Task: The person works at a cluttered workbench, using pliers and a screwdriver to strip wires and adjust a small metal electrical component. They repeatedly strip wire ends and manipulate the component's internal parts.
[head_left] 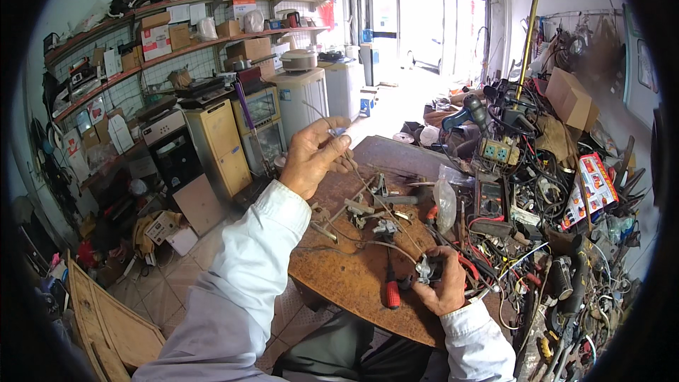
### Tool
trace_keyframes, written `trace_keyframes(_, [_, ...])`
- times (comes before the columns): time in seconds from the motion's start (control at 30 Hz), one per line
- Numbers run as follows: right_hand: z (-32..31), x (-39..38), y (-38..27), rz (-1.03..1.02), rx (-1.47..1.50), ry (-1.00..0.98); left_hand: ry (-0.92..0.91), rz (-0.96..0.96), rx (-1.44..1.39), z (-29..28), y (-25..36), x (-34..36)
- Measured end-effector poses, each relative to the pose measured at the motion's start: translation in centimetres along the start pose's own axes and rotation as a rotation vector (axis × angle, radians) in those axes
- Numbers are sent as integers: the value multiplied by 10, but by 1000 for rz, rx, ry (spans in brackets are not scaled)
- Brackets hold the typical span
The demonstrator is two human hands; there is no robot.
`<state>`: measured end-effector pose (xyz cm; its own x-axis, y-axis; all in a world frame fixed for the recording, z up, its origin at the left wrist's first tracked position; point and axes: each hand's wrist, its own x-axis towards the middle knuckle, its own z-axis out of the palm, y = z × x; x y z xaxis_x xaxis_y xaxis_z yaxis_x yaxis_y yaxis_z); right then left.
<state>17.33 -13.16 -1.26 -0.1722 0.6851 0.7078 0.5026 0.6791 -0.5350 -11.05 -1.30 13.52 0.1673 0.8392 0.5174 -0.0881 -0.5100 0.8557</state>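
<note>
My left hand (pixel 318 155) is raised over the far left part of the rusty workbench (pixel 332 272), pinching a thin cable (pixel 353 164) with a small bluish piece (pixel 337 131) at the fingertips. Low on the right, my right hand (pixel 438 290) grips a small metal-and-black part (pixel 428 269), with a cable running toward it. Between my hands lie metal rods and fittings (pixel 357 209). A red-handled screwdriver (pixel 392 291) lies left of my right hand, and a clear plastic bag (pixel 445 201) is just beyond it.
Tangled tools and wires (pixel 552 276), a multimeter (pixel 489 205), a socket block (pixel 498 151) and a cardboard box (pixel 569 99) crowd the right side. Along the left wall stand appliances (pixel 209 155) below cluttered shelves (pixel 163 56). A wooden panel (pixel 106 318) leans at lower left; an open doorway (pixel 424 32) is behind.
</note>
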Motion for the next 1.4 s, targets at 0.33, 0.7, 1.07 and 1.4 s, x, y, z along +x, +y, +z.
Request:
trace_keyframes(0.33, [1, -6, 6, -101, -133, -55, 25, -169, 95, -7, 14, -2])
trace_keyframes(0.7, [-1, 0, 2, -453, -438, 22, 120, -256, 96, -11, 29, 0])
trace_keyframes(1.07, [-3, 0, -1, -441, -478, 18, 56, -262, 103, -20, 32, -3])
trace_keyframes(1.4, [-2, 0, 1, -453, -485, 29, 12, -214, 58, -19, 21, -3])
